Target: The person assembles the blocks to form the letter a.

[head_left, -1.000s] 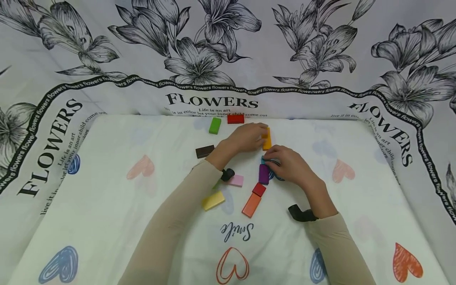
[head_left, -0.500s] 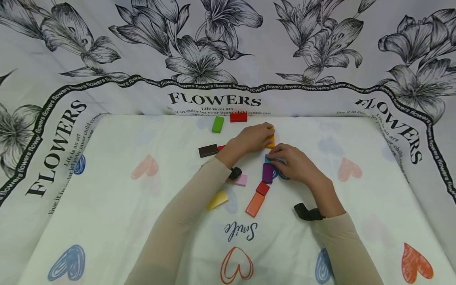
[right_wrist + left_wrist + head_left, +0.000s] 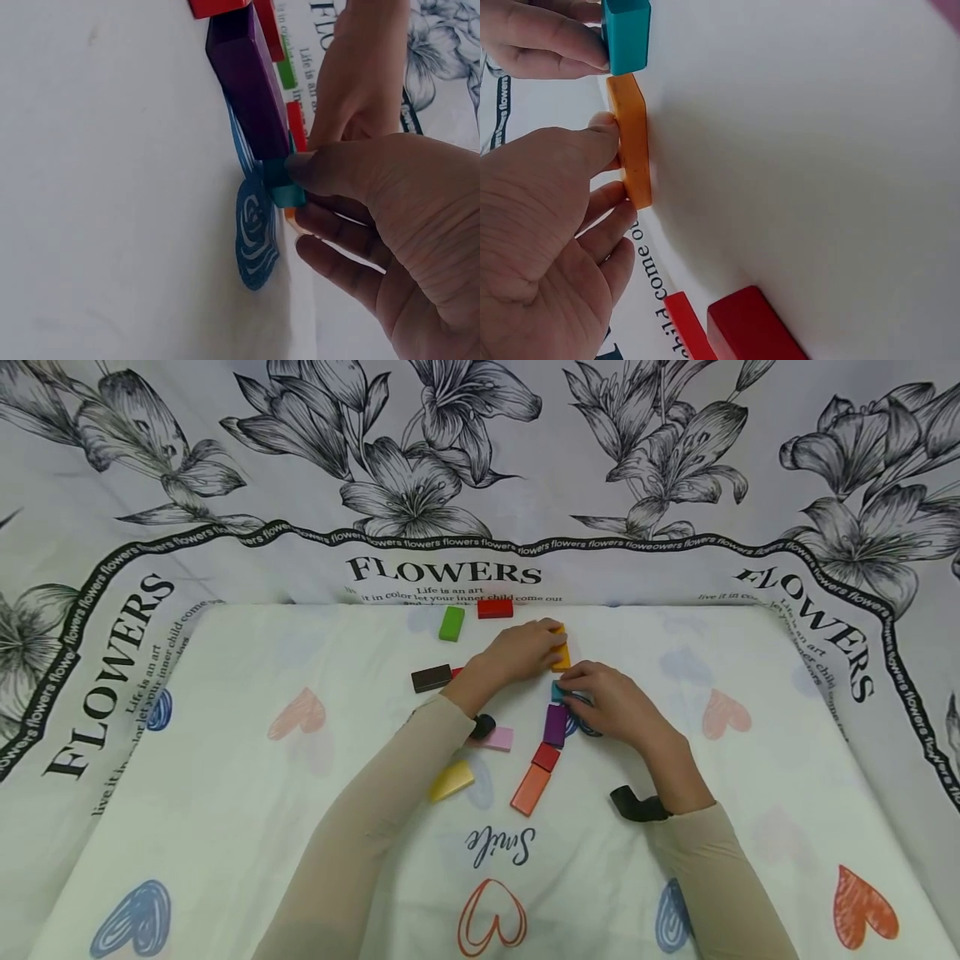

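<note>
On the white cloth, my left hand (image 3: 525, 650) holds a yellow-orange block (image 3: 562, 659) along its side, thumb and fingertips on it in the left wrist view. Just nearer, my right hand (image 3: 611, 697) pinches a small teal block (image 3: 285, 187) by thumb and fingers, which partly cover it. That teal block sits at the far end of a purple block (image 3: 556, 727). A short red block (image 3: 546, 757) and a longer orange-red block (image 3: 530, 789) continue this bent row toward me. A narrow gap shows between the teal and yellow-orange blocks in the head view.
Under and beside my left forearm lie a pink block (image 3: 498, 739) and a yellow block (image 3: 452, 782). A dark brown block (image 3: 431, 678) touches a mostly hidden red one (image 3: 456, 672). Farther back are a green block (image 3: 452, 623) and another red block (image 3: 495, 608).
My left forearm has shifted slightly right, uncovering a bit of red beside the brown block and covering a light green piece near the pink one. Both hands keep their holds; the head view sways slightly.
</note>
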A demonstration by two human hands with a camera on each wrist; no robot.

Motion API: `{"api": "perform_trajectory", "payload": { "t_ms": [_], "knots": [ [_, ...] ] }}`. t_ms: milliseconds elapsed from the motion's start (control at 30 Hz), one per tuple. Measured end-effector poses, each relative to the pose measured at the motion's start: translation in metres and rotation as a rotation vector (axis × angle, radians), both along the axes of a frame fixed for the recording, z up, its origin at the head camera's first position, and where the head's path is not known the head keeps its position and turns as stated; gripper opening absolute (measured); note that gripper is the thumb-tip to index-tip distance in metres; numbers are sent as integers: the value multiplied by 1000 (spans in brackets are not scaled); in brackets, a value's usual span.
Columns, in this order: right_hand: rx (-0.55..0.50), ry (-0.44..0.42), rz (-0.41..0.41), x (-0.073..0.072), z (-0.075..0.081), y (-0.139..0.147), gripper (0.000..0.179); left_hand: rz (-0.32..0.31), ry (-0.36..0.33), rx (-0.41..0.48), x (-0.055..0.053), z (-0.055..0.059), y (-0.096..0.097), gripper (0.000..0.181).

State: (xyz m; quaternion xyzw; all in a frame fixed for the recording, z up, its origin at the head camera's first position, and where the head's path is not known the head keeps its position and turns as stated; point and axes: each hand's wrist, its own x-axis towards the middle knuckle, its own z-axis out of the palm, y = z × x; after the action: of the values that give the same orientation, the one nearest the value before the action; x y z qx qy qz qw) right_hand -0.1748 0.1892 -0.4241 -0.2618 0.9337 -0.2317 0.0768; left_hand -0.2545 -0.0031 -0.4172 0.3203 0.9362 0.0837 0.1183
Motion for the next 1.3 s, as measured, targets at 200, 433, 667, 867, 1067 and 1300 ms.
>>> {"api": "perform_trajectory", "payload": {
  "t_ms": [200, 433, 667, 867, 1067, 1300],
  "knots": [
    [-4, -2, -14, -1, -1, 0, 32, -3, -12, 0, 0, 0, -1, 46],
    [-59, 42, -39, -1, -3, 0, 33, -9, 3, 4, 4, 0, -2, 43],
    [-63, 57, -54, -3, -6, -1, 33, -11, 17, 3, 6, 2, -4, 42],
    [-61, 65, -52, -2, -10, -1, 33, -23, 15, 6, 8, 1, -1, 43],
    [-86, 75, -50, -1, -13, -1, 32, -21, 17, 12, 9, 3, -1, 42],
    [-94, 75, -53, -2, -14, -3, 32, -11, -6, -9, 10, 5, -1, 44]
  ]
}}
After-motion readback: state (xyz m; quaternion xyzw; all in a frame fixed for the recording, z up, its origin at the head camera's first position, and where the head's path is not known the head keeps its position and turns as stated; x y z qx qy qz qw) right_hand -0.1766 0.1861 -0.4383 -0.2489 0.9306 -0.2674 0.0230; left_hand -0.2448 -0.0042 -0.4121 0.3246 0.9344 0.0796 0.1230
